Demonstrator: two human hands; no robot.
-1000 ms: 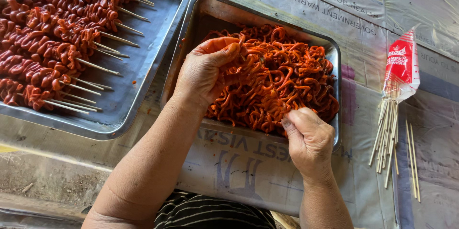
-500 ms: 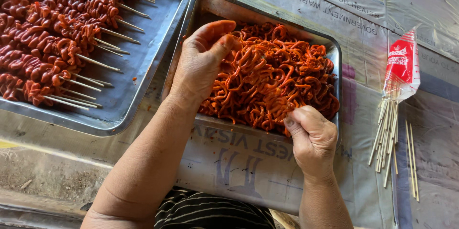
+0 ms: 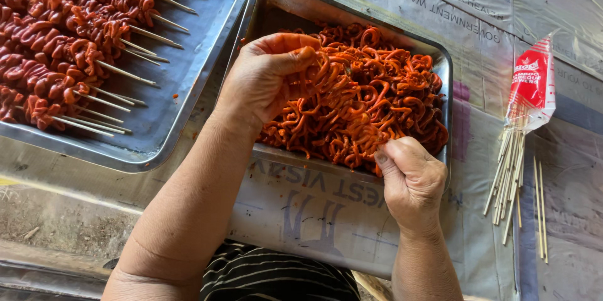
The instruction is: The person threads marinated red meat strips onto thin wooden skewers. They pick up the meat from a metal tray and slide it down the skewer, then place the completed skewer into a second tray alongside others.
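The left hand (image 3: pixel 267 78) curls over the near left part of a rectangular metal tray (image 3: pixel 271 9), fingers bent and closed around a clump of orange-red marinated intestine strips (image 3: pixel 370 100) that fill most of the tray; the thumb presses across the clump. The right hand (image 3: pixel 411 178) sits at the tray's near rim, closed into a loose fist that pinches the end of one strip between thumb and fingers; what lies inside the fist is hidden. The far left corner of this tray is bare metal, the only free room inside it. Just beside it on the left, nearly touching rim to rim, a second metal tray (image 3: pixel 182 87) holds rows of threaded skewers (image 3: pixel 69 43), their bare stick ends pointing toward an open strip of tray floor; its left and far edges are cut off by the frame. To the right, well apart from the hands, loose bamboo sticks (image 3: pixel 509 175) spill from a red-and-white packet (image 3: pixel 531 84) onto the printed plastic sheet (image 3: pixel 326 213) covering the work surface. Open sheet lies between the tray and the sticks. A striped garment (image 3: pixel 276 276) shows at the bottom edge, partly cut off.
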